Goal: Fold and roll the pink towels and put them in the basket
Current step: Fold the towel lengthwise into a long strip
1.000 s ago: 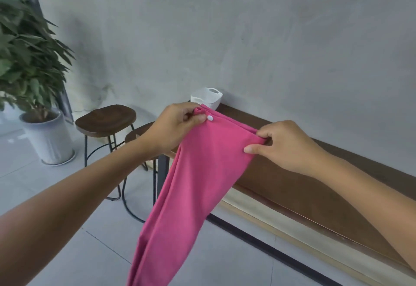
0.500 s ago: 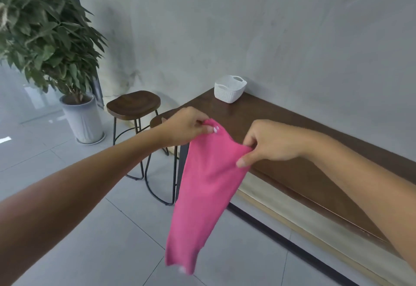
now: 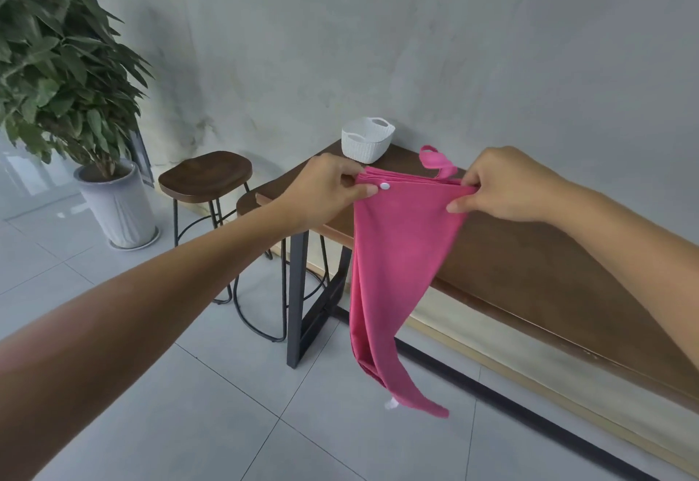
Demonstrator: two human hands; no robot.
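Both hands are up in the air with the towel (image 3: 401, 253) stretched between them: the left hand (image 3: 325, 187) pinches one top corner, thumb pressed just beside a small white button (image 3: 384, 186), and the right hand (image 3: 503, 187) pinches the other corner, fingers curled round the bunched edge. A little pink loop (image 3: 435, 161) sticks up just left of the right hand. Below the hands the cloth hangs free, already doubled in layers, narrowing to a twisted tail that dangles well below them, off the near edge of the table (image 3: 548, 253). The basket (image 3: 366, 139) sits on the table beyond the left hand, well apart from the towel, and I can't see anything in it from here. So this looks like the squaring-up before the fold, with rolling and basket all yet to come. To do it well, I'd say keep that top edge taut and level between the two pinches, give a light shake so the twisted tail untwists and the layers line up, then lay the cloth flat on the table under the right hand instead of folding it in mid-air. The loop and the button want tucking inside, or they'll make a lump in the roll. The risk is that soft tail: if it goes down skewed, the roll will come out cone-shaped and loose.
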